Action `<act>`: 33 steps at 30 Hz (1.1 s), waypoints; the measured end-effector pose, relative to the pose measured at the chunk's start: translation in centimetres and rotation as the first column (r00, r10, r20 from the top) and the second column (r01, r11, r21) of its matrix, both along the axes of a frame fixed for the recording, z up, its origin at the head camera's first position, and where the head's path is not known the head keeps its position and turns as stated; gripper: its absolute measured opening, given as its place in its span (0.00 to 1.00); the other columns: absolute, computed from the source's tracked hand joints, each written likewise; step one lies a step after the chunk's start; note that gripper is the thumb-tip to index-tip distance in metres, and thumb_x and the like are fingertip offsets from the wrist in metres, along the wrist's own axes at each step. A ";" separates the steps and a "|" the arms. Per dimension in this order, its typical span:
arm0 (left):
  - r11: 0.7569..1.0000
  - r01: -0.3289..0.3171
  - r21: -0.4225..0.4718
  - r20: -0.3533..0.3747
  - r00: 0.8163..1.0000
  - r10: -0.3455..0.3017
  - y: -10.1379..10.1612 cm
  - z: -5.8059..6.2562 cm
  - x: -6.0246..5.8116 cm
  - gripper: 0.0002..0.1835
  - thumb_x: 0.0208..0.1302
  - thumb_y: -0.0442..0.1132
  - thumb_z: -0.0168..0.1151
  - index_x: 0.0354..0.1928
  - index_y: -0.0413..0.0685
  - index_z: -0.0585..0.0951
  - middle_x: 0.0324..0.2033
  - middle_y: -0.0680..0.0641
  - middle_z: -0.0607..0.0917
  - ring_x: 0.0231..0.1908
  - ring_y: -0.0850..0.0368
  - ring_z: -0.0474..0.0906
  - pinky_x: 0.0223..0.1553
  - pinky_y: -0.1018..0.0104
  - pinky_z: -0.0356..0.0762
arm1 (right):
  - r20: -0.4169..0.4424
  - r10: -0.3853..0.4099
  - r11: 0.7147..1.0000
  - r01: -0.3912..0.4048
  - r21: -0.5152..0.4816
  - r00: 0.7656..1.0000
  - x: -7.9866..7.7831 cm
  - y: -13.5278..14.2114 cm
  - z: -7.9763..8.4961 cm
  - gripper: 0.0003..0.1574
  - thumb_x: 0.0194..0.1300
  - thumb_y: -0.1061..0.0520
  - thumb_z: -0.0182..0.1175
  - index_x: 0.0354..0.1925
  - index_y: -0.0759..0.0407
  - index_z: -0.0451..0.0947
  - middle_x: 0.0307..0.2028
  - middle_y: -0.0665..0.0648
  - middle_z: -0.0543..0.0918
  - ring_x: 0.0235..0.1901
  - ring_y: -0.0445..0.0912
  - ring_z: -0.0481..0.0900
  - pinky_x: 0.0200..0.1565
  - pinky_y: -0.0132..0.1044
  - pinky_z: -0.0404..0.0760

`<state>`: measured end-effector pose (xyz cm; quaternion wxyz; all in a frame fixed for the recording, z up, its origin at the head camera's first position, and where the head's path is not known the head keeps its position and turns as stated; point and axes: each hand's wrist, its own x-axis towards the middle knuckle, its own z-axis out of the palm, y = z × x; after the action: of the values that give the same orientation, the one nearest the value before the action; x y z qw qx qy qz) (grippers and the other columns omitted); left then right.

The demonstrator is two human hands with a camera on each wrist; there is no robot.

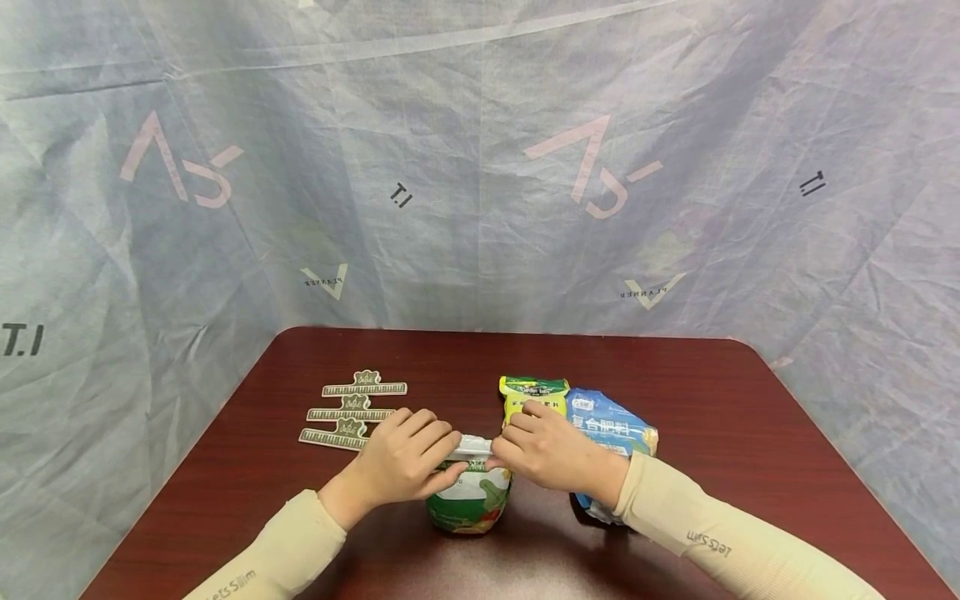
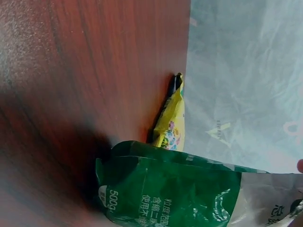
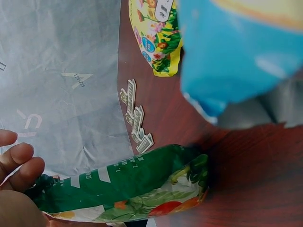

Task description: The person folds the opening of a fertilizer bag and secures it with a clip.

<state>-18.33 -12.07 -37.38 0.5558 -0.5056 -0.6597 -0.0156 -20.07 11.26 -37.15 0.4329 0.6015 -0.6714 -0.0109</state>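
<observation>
A green and white bag (image 1: 468, 507) with vegetable pictures stands upright near the middle of the table. My left hand (image 1: 405, 454) grips the left end of its pale top edge, thumb below and fingers above. At the other end, my right hand (image 1: 543, 450) pinches the same edge. Between the hands the top looks folded over. In the left wrist view the green bag (image 2: 175, 189) shows its printed back with "500g". Curled fingertips of the right hand (image 3: 19, 163) are at the bag's top in the right wrist view. The left hand hides part of the nearest clip-like piece.
Behind the right hand lie a yellow and green packet (image 1: 534, 390) and a blue bag (image 1: 600, 415). To the left, three flat clip-like pieces (image 1: 352, 407) with keyboard-patterned strips lie in a row. The dark red table (image 1: 697, 417) meets a grey cloth backdrop (image 1: 465, 167).
</observation>
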 end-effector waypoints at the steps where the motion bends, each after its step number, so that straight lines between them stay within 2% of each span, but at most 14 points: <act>1: 1.000 0.003 -0.001 -0.002 1.000 -0.003 0.0 0.0 0.0 0.16 0.61 0.49 0.52 0.26 0.45 0.80 0.22 0.51 0.79 0.20 0.57 0.72 0.19 0.67 0.64 | -0.001 0.002 1.000 -0.002 -0.002 1.000 0.0 0.0 0.0 0.22 0.71 0.46 0.42 0.23 0.54 0.65 0.15 0.47 0.67 0.17 0.39 0.62 0.27 0.34 0.61; 9: 1.000 0.011 0.004 -0.020 1.000 -0.011 0.1 -0.1 0.1 0.15 0.63 0.47 0.55 0.25 0.45 0.80 0.20 0.53 0.79 0.17 0.60 0.70 0.19 0.69 0.63 | 0.015 -0.008 1.000 0.009 -0.001 1.000 0.1 0.0 -0.1 0.22 0.71 0.45 0.43 0.23 0.54 0.65 0.16 0.47 0.69 0.18 0.40 0.65 0.27 0.34 0.61; 23: 0.999 0.047 0.009 -0.072 0.996 -0.046 0.0 0.6 0.6 0.16 0.66 0.46 0.54 0.27 0.44 0.82 0.17 0.54 0.77 0.15 0.62 0.67 0.16 0.73 0.60 | 0.026 -0.021 1.000 0.021 -0.003 0.999 0.3 0.2 -0.2 0.22 0.71 0.45 0.43 0.24 0.54 0.66 0.17 0.47 0.71 0.19 0.40 0.68 0.27 0.34 0.62; 33: 0.998 0.064 0.023 -0.037 0.997 -0.063 -0.1 0.6 0.6 0.17 0.65 0.47 0.54 0.23 0.45 0.78 0.16 0.55 0.74 0.15 0.62 0.65 0.16 0.74 0.58 | 0.023 -0.008 1.000 0.009 -0.021 1.000 0.2 0.1 -0.3 0.22 0.71 0.45 0.43 0.24 0.54 0.68 0.19 0.46 0.73 0.20 0.39 0.70 0.27 0.34 0.64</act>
<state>-17.78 -12.19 -36.76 0.5729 -0.5197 -0.6330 -0.0321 -19.91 11.38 -37.43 0.4312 0.5941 -0.6790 0.0013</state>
